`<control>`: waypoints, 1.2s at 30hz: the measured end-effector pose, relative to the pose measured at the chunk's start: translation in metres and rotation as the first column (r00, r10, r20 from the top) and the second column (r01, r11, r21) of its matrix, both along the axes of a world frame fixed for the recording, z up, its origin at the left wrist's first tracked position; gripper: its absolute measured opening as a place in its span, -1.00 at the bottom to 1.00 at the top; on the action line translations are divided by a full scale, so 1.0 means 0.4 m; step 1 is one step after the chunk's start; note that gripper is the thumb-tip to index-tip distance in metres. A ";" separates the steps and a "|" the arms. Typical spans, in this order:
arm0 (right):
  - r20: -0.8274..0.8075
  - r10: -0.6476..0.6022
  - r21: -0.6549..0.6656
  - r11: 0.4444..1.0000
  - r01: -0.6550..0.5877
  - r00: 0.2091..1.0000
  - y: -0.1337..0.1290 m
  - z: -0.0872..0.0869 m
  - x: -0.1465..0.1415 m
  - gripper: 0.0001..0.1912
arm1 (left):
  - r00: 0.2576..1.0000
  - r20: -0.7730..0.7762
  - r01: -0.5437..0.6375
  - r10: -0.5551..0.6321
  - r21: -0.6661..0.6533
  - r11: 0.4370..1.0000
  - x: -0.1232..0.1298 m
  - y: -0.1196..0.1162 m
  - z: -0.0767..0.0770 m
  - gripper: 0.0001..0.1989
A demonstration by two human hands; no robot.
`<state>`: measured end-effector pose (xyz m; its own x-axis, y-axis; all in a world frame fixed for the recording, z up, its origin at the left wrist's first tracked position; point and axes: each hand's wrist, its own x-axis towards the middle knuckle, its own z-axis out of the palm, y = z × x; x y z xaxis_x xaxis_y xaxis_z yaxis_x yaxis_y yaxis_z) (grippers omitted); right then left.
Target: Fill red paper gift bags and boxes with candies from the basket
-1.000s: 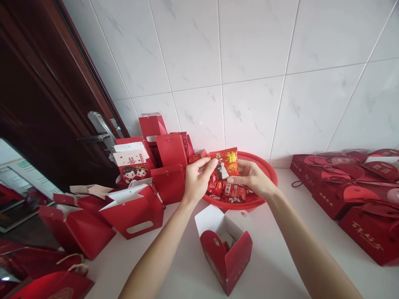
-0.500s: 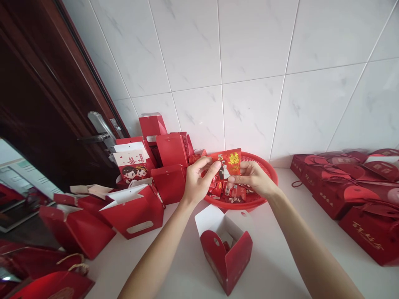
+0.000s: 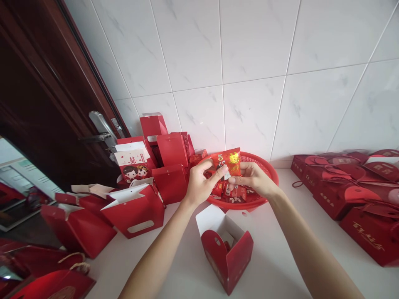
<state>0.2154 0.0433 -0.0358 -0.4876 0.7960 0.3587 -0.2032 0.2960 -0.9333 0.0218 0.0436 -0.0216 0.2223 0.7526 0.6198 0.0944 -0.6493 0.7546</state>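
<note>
Pinching red packet — both hands' fingers, nearly closed

Two hands, one held packet, one basket, one central box, one door and one door handle are shown; side boxes are too overlapped for counting.

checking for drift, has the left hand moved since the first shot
Yes, slightly right: the left hand has its thumb tip just past the line of the wall seam, previously left of it.
</note>
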 end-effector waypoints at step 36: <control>-0.054 -0.167 -0.023 0.986 0.166 0.984 -0.021 0.026 0.002 -0.66 | 0.988 0.090 0.146 -0.128 -0.232 0.962 -0.013 0.011 0.004 -0.58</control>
<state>0.2163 0.0349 -0.0254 -0.3275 0.8709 0.3665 -0.2045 0.3134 -0.9274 0.0165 0.0481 -0.0199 0.2946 0.8454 0.4455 -0.0444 -0.4536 0.8901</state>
